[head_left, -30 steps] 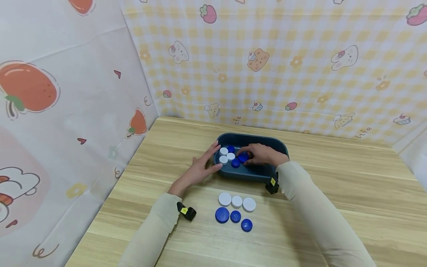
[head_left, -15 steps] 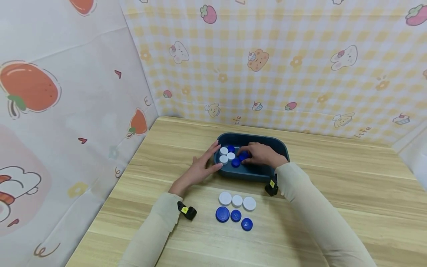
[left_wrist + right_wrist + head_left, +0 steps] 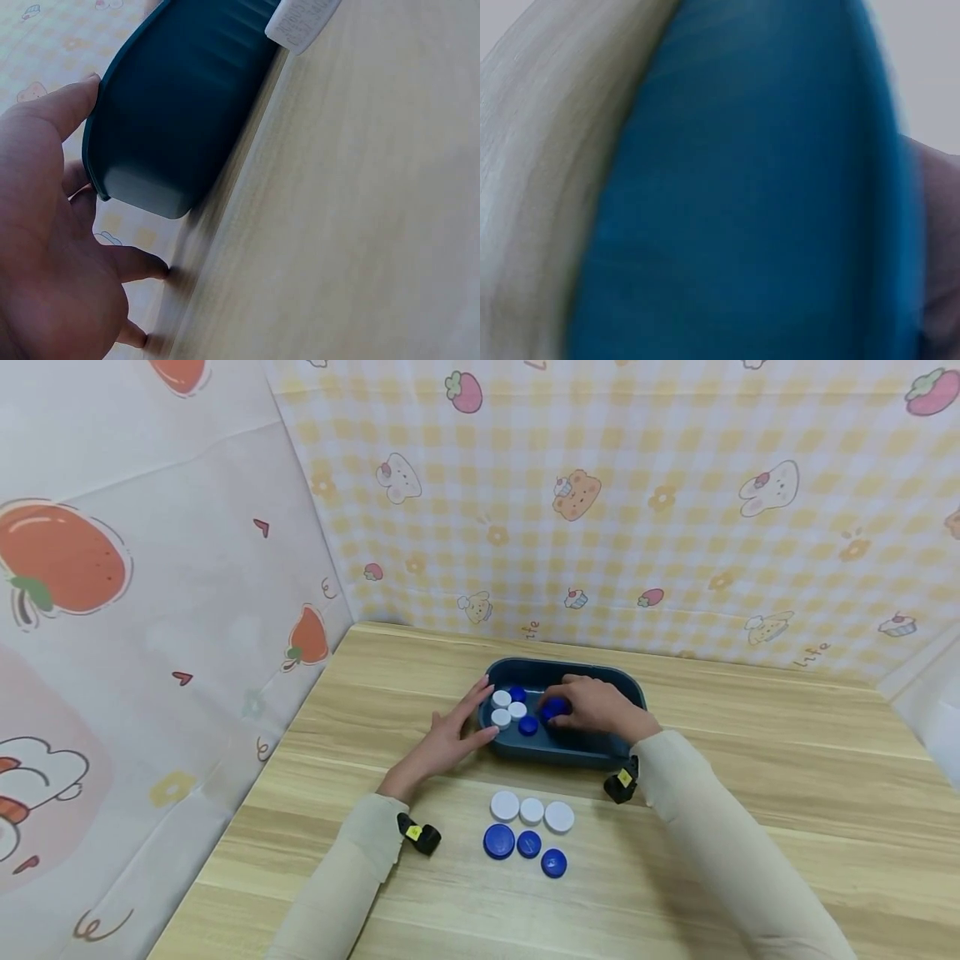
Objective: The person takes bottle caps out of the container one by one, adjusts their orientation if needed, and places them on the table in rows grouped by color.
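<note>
A dark teal box (image 3: 564, 757) stands on the table, several white and blue bottle caps lying at the left of its floor. My left hand (image 3: 444, 745) has its fingers spread at the box's left end; in the left wrist view the thumb touches the rim and two fingertips reach the tabletop. Inside the box, my right hand (image 3: 600, 706) pinches a large blue bottle cap (image 3: 554, 708), partly hidden by the fingers. A small blue cap (image 3: 528, 725) lies left of it, beside three white caps (image 3: 501, 719). The right wrist view shows mostly blurred box wall (image 3: 735, 195).
In front of the box, three white caps (image 3: 532, 811) form a row on the wooden table (image 3: 450, 902). Three blue caps (image 3: 528, 844) lie nearer to me. A patterned cloth (image 3: 585, 552) hangs behind the table, another along its left side.
My right hand has shifted slightly right with the large blue cap, widening the gap to the small blue cap. My left hand stays at the box's end.
</note>
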Motion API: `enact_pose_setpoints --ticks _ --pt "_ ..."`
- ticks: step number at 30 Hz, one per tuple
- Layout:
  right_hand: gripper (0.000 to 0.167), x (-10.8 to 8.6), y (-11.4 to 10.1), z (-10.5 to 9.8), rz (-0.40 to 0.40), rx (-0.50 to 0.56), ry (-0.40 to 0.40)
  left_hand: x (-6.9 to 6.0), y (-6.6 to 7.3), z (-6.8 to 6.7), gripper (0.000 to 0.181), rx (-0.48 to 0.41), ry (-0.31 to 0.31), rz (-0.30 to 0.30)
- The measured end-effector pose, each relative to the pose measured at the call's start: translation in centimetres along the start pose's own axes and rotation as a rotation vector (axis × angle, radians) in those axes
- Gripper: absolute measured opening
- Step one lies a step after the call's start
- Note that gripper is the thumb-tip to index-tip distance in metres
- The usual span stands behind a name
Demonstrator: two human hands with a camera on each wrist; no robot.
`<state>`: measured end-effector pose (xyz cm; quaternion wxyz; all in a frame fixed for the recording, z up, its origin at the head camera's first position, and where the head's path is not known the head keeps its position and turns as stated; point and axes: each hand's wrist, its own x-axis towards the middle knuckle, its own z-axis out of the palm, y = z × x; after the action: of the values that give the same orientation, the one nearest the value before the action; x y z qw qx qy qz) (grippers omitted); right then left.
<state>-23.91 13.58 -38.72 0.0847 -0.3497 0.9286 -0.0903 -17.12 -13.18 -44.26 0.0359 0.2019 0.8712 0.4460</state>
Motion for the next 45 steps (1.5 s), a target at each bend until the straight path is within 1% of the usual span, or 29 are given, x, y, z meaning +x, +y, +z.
enact_pose_setpoints --ticks 5,11,15,19,24,26,28,33,38,41,45 --pt "0.032 -1.8 -0.9 -1.4 -0.022 -0.011 0.09 0.0 -0.1 0.1 0.066 0.002 0.004 0.003" --pt "0.034 -5.3 -2.3 -2.6 -0.056 -0.034 0.18 0.1 -0.4 0.1 0.067 0.004 0.007 0.007" --pt "0.032 -8.1 -2.7 -2.5 -0.112 -0.03 0.229 0.1 -0.5 0.2 0.067 -0.003 0.001 0.003" --pt "0.032 -10.5 -2.9 -2.0 -0.178 -0.017 0.262 0.2 -0.4 0.1 0.067 -0.002 0.002 0.013" --pt "0.031 -12.5 -3.4 -1.0 -0.261 -0.033 0.288 0.4 -0.4 0.1 0.068 -0.006 0.0 0.015" --pt "0.03 -13.2 -3.8 -0.5 -0.266 -0.032 0.277 0.3 -0.4 0.1 0.068 -0.012 -0.001 0.022" --pt "0.03 -13.7 -4.2 0.2 -0.252 -0.027 0.248 0.3 -0.5 0.2 0.067 -0.009 0.0 0.023" --pt "0.031 -14.8 -5.3 2.2 -0.194 -0.012 0.179 0.1 -0.6 0.2 0.067 -0.005 0.003 0.012" --pt "0.032 -16.1 -6.0 3.9 -0.133 0.038 0.143 0.1 -0.5 0.3 0.067 -0.033 0.001 0.032" --pt "0.032 -16.5 -6.2 4.8 -0.12 0.061 0.119 0.1 -0.6 0.3 0.068 -0.022 0.007 0.032" --pt "0.032 -16.7 -6.5 5.7 -0.101 0.097 0.064 0.1 -0.7 0.3 0.068 -0.019 0.006 0.03"
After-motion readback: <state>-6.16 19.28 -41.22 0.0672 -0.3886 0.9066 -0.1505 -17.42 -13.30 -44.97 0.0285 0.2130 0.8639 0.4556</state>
